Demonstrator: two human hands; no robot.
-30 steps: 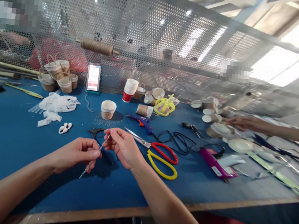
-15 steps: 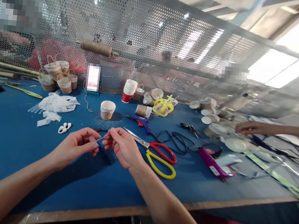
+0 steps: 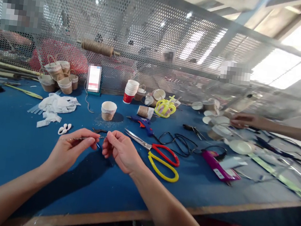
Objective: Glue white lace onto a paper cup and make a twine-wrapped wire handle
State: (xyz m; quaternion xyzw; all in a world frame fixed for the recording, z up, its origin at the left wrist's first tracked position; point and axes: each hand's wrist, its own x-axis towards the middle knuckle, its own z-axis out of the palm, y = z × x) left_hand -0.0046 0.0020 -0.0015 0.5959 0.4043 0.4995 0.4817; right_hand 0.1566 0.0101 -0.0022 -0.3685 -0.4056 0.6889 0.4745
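Note:
My left hand (image 3: 74,146) is closed in a pinch on a thin strand (image 3: 82,138), which lies along the fingers. A short gap to the right, my right hand (image 3: 120,151) is also pinched, its fingers curled; whatever is between its fingertips is too small to make out. Beyond both hands stands a twine-wrapped paper cup (image 3: 108,112) with a white fabric rim. Dark-handled pliers or a similar tool (image 3: 98,131) lie partly hidden behind my fingertips. Right of my right hand rest scissors (image 3: 150,147) with red and yellow handles.
A blue glue gun (image 3: 142,123) with a black cord lies behind the scissors. White fabric (image 3: 59,103), little baskets (image 3: 65,85), a phone (image 3: 93,79) and stacked paper cups (image 3: 130,90) stand further back. At right are a purple tool (image 3: 220,166) and another person's hand (image 3: 243,120).
My hands have drawn slightly apart, and the left hand's fingers are straighter, showing the strand along them. The other person's hand at right has shifted left and up.

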